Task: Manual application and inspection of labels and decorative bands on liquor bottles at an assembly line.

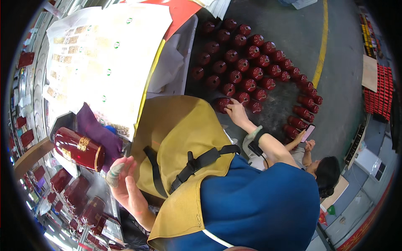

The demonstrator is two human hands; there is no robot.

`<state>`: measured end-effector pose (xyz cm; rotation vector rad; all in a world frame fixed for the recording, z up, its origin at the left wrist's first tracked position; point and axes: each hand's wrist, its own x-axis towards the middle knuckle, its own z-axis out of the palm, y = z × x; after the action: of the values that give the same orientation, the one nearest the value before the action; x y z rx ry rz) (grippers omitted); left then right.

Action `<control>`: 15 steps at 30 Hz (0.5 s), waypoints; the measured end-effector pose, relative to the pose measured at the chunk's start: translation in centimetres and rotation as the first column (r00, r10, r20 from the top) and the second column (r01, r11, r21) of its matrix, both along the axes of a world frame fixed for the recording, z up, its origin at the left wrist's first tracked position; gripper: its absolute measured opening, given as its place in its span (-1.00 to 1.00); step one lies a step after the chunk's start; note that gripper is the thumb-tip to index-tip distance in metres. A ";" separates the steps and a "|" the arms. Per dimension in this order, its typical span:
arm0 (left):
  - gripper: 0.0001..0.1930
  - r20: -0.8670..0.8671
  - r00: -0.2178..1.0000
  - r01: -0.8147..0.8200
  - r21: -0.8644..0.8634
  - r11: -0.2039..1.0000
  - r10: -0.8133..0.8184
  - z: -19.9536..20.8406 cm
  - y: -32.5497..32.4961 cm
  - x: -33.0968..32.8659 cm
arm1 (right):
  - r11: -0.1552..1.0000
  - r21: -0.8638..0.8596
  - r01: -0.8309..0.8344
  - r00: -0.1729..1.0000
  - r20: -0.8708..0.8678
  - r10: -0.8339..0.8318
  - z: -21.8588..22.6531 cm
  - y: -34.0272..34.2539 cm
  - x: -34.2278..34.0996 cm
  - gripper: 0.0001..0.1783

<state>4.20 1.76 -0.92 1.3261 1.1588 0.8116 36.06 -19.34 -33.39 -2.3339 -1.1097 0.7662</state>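
Note:
My left hand (129, 190) is raised at the left, empty, with its fingers apart and a pale wrap on one finger. Just beyond it lies a glossy dark red jar (77, 147) on its side, with gold ornament on its wall and a gold band at one end. A purple cloth (98, 131) is beside this jar. My right hand (238, 113) reaches down to the right, its fingers closed on a plain dark red jar (222, 104) at the near edge of a large group of similar jars (249, 85) on the floor.
Large printed decal sheets (104, 54) cover the surface at upper left, next to a pale bin (190, 50). Another person (326, 173) sits close on the right, holding a phone (307, 133). More decorated red jars (92, 211) stand at lower left. Red stacked goods (379, 92) are far right.

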 end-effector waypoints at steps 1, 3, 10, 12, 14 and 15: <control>-0.63 0.001 1.000 -0.010 0.013 1.000 0.010 0.2 0.0 0.1 | 1.000 0.009 0.011 1.000 0.017 -0.011 -1.7 0.0 -0.9 -0.78; -0.63 0.001 1.000 -0.028 0.008 1.000 0.028 0.4 -0.2 0.3 | 0.998 -0.061 0.034 0.999 -0.030 -0.036 -4.6 0.6 -2.0 -0.79; -0.69 0.017 0.999 -0.050 0.007 0.999 0.050 0.3 0.1 0.6 | 0.942 -0.323 0.093 0.995 0.070 -0.075 -9.8 2.0 -3.2 -0.74; -0.70 -0.061 0.996 -0.060 0.028 0.998 0.062 0.8 -0.2 -0.4 | 0.906 -0.422 0.042 0.986 0.165 0.032 -10.8 3.0 -4.0 -0.66; -0.71 -0.069 0.996 -0.056 -0.009 0.998 0.055 1.1 -0.5 -1.0 | 0.833 -0.553 -0.013 0.990 0.112 0.090 -9.0 3.4 -4.1 -0.67; -0.71 -0.049 0.999 -0.020 -0.057 0.998 0.017 1.2 -0.1 -0.8 | 0.821 -0.571 -0.026 0.992 0.088 0.093 -8.7 2.6 -3.3 -0.68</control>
<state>3.44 1.69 0.30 1.2952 1.2255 0.7580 32.79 -16.73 -42.10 -2.8763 -1.1158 1.1301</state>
